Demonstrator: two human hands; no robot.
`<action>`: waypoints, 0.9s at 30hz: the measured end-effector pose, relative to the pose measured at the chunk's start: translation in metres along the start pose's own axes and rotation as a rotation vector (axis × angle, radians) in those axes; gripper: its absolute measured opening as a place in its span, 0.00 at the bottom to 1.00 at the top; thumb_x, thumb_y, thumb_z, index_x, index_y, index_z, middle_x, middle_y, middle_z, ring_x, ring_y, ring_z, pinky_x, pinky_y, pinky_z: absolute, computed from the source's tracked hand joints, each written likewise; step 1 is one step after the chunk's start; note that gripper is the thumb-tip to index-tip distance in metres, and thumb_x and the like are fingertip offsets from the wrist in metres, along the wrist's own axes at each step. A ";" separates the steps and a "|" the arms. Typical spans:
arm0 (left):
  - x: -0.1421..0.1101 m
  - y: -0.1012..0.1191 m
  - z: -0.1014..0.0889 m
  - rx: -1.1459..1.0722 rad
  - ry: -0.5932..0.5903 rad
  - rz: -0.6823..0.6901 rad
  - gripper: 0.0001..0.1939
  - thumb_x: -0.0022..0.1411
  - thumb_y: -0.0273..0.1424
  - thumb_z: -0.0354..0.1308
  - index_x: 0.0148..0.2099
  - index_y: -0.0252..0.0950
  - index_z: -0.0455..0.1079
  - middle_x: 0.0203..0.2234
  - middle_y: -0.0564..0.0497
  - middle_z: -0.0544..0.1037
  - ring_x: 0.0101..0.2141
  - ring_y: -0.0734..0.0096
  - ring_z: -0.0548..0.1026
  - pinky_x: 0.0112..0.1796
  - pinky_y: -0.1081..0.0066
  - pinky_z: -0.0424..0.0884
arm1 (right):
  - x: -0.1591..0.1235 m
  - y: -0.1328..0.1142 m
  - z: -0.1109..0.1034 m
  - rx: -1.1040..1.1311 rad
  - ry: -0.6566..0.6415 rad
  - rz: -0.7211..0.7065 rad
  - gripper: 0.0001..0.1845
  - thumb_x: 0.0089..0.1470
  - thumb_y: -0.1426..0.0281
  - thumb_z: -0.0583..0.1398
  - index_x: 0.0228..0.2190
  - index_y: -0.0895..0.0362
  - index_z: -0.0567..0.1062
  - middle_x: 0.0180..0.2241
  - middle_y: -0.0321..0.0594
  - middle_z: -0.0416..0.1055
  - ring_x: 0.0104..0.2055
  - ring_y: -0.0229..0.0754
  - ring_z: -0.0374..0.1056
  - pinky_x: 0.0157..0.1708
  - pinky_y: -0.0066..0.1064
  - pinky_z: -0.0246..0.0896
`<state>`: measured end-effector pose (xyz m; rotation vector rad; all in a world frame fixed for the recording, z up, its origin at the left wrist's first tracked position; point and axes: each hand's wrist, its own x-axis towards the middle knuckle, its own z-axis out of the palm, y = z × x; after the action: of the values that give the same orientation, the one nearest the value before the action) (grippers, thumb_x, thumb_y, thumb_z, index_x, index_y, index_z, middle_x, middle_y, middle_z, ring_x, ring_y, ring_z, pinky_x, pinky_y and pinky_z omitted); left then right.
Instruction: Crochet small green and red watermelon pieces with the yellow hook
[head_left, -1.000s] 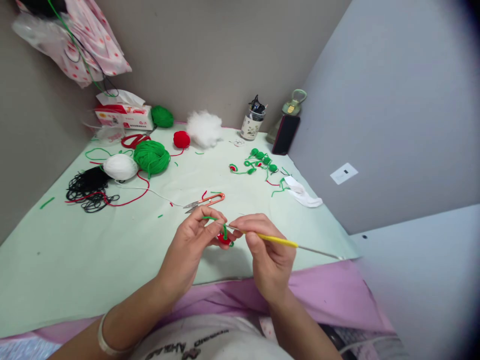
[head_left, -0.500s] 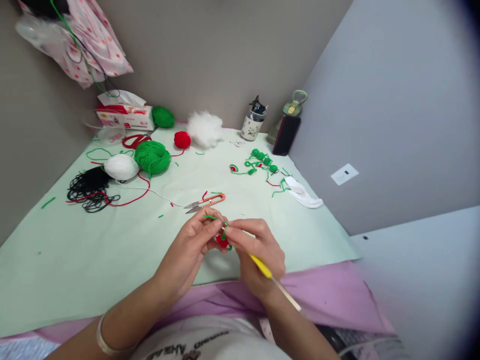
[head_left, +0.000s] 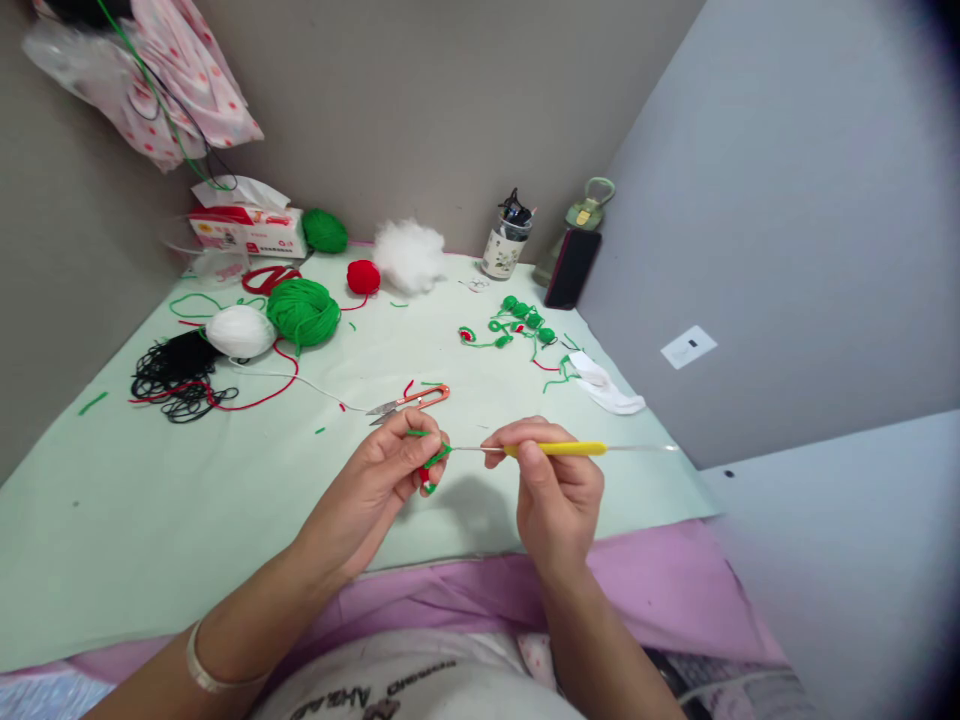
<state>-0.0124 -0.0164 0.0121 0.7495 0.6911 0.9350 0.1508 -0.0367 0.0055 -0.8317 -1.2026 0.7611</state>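
Note:
Between thumb and fingers, my left hand [head_left: 386, 475] pinches a small red and green crochet piece [head_left: 427, 478], mostly hidden by the fingers. A green yarn strand lies over the fingertips. My right hand [head_left: 559, 490] grips a crochet hook [head_left: 577, 449] by its yellow handle, held nearly level. The hook's thin metal shaft points left, and its tip meets green yarn at my left fingertips. Just beyond my left hand lie orange thread snips [head_left: 420, 399] with their blades pointing left.
Yarn balls in green [head_left: 304, 312], white [head_left: 240, 331] and red [head_left: 364, 277] sit at the left and back, near black yarn [head_left: 180, 375]. White stuffing [head_left: 409, 256], a pen cup [head_left: 505, 248], a phone [head_left: 573, 268] and small green crocheted pieces [head_left: 532, 320] lie farther right.
My right hand turned the hook from level to slanting down toward me, then back to level, and is now farther right. The crochet piece has turned and shows less red.

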 end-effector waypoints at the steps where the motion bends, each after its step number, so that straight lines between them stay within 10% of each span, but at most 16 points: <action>1: 0.000 0.000 0.000 0.004 -0.009 -0.008 0.07 0.65 0.31 0.58 0.34 0.36 0.64 0.30 0.55 0.67 0.27 0.80 0.64 0.30 0.79 0.61 | 0.001 0.000 -0.001 0.051 -0.003 0.062 0.09 0.61 0.71 0.58 0.33 0.55 0.80 0.30 0.39 0.74 0.28 0.38 0.68 0.30 0.33 0.63; 8: 0.001 -0.004 0.004 0.042 -0.018 0.039 0.08 0.65 0.31 0.57 0.33 0.36 0.64 0.29 0.55 0.67 0.29 0.77 0.65 0.32 0.76 0.61 | 0.002 0.002 0.002 0.270 -0.064 0.291 0.08 0.60 0.68 0.60 0.32 0.56 0.79 0.29 0.38 0.74 0.27 0.35 0.69 0.28 0.29 0.64; 27: -0.003 -0.001 0.008 0.082 0.074 0.115 0.08 0.65 0.33 0.57 0.33 0.37 0.64 0.29 0.55 0.65 0.31 0.75 0.63 0.36 0.74 0.62 | -0.003 -0.002 0.008 -0.027 -0.032 -0.001 0.09 0.61 0.73 0.57 0.35 0.54 0.79 0.31 0.39 0.74 0.29 0.38 0.68 0.29 0.33 0.64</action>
<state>-0.0070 -0.0210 0.0159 0.8374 0.7607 1.0479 0.1429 -0.0390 0.0067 -0.8435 -1.2440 0.7611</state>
